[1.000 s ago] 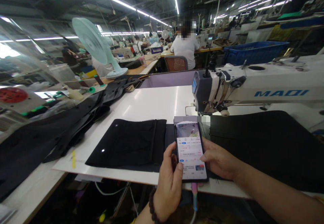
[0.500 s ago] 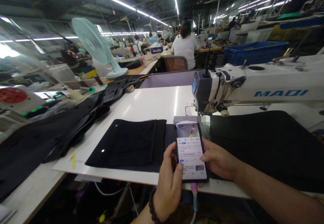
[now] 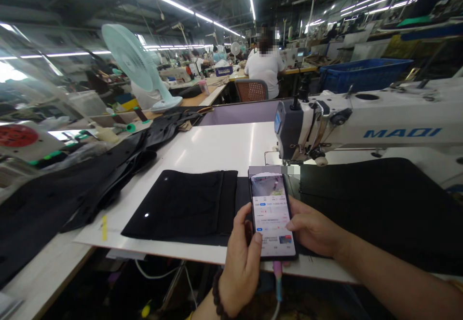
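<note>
Both of my hands grip a smartphone (image 3: 272,218) with a lit screen, held upright over the table's front edge. My left hand (image 3: 241,257) wraps its left side, thumb along the lower edge of the screen. On the right side, my right hand (image 3: 314,226) closes around it with the thumb over the screen. A pink and blue charging cable (image 3: 278,281) hangs from the phone's bottom end. Behind the phone, a folded black fabric piece (image 3: 184,204) with two shiny round spots lies to the left, and a larger black fabric panel (image 3: 369,204) spreads to the right.
A white sewing machine (image 3: 390,117) stands at the right over the white tabletop (image 3: 220,141). Black fabric (image 3: 108,180) is piled along the left. Farther back are a light green fan (image 3: 135,62), a blue crate (image 3: 365,76) and a seated person (image 3: 264,71) in white.
My hands and the phone stay in the same place. The person at the back shifts slightly; otherwise the scene looks the same.
</note>
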Available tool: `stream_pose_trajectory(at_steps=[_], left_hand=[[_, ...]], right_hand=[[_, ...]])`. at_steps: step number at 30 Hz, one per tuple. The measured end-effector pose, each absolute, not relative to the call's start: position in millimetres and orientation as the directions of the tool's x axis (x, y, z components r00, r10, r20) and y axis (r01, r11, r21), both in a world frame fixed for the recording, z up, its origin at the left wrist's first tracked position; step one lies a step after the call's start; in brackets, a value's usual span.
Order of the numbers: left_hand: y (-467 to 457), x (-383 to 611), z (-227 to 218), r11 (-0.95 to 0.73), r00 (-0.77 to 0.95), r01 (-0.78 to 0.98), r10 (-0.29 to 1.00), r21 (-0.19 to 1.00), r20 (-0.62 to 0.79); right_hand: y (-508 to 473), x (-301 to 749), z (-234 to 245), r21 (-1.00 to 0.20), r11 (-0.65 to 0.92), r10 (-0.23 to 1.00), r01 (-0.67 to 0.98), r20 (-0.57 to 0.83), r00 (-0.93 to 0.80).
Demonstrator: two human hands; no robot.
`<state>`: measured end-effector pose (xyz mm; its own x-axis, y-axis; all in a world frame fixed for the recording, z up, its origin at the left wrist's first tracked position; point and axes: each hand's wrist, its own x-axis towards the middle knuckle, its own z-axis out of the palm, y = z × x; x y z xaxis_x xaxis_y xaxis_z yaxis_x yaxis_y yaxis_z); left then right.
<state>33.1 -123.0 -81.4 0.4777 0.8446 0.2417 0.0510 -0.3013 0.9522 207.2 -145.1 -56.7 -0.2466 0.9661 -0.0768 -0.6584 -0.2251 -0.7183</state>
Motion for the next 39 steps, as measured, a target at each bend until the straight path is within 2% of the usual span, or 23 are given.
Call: stream_pose_trajectory(at_steps=[39], left_hand=[[-122.6,33.4,-82.5,-0.298,0.486,0.068,0.843,0.952,0.230]], right_hand=[[-146.0,207.9,-56.7,-0.746,-0.254,0.964,-0.616,-0.145,-0.223]])
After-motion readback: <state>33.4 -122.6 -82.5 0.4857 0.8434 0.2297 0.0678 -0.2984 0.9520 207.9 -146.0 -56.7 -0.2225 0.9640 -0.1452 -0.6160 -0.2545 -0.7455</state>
